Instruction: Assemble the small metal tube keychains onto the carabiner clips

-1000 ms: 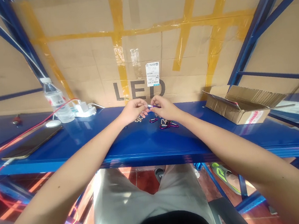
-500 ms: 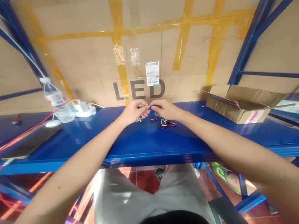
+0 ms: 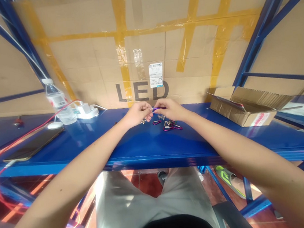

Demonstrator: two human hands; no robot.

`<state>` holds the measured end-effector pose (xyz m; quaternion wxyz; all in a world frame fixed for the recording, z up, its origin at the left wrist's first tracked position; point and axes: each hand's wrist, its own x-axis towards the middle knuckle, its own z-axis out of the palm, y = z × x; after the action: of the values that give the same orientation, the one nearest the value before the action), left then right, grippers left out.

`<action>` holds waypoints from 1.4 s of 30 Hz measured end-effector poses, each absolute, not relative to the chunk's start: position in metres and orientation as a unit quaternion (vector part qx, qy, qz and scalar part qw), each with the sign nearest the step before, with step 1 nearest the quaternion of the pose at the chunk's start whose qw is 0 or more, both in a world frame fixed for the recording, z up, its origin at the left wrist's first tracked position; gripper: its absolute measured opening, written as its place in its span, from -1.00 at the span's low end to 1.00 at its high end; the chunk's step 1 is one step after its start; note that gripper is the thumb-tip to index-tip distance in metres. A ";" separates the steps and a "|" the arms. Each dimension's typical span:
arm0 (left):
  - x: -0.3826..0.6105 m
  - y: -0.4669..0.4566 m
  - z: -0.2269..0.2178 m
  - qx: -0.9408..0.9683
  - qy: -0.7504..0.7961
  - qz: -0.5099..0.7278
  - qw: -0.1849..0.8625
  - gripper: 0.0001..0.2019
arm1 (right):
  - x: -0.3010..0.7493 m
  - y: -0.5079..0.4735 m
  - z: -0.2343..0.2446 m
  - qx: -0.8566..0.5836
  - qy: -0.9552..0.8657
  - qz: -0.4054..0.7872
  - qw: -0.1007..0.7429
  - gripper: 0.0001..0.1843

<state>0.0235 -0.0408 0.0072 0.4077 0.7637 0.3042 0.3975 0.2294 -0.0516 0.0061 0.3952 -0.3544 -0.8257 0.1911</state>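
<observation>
Close together over the blue table (image 3: 144,144), my two hands meet fingertip to fingertip. My right hand (image 3: 170,109) is closed on a purple carabiner (image 3: 156,108), mostly covered by the fingers. A pinch of my left hand (image 3: 139,114) closes at the carabiner's left end on a tiny shiny piece, too small to name. Just below the fingers lies one magenta carabiner (image 3: 156,122). Nearer my right wrist is a cluster of several carabiners (image 3: 172,127), purple and silvery. Small brass-coloured metal pieces (image 3: 143,121) lie under my left hand, and more small metal pieces (image 3: 161,116) under my right.
At the left stand a water bottle (image 3: 61,104) and a white power strip (image 3: 86,111), with a phone (image 3: 34,145) and red cable (image 3: 19,137) nearby. An open cardboard box (image 3: 242,108) sits at the right. A large cardboard sheet (image 3: 88,73) rises behind the table.
My right hand has shifted its hold, its fingers more raised and curled, and more of the purple carabiner shows between the hands. My left hand keeps its pinch in nearly the same place.
</observation>
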 end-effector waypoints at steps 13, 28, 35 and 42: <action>0.025 -0.041 0.001 0.802 0.285 0.387 0.355 -0.90 | 0.229 -0.055 0.008 -0.396 -0.809 0.262 0.347 -0.63; 0.025 -0.045 0.006 0.774 0.298 0.394 0.397 -0.84 | 0.227 -0.060 0.011 -0.364 -0.806 0.268 0.383 -0.85; 0.028 -0.045 0.004 0.773 0.289 0.409 0.388 -0.88 | 0.226 -0.054 0.010 -0.395 -0.818 0.194 0.371 -0.61; 0.025 -0.042 0.005 0.783 0.281 0.411 0.372 -0.91 | 0.227 -0.050 0.004 -0.387 -0.778 0.293 0.398 -0.72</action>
<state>0.0253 -0.0418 0.0045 0.3723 0.7834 0.2810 0.4109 0.2272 -0.0504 0.0045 0.3980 -0.3872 -0.7784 0.2930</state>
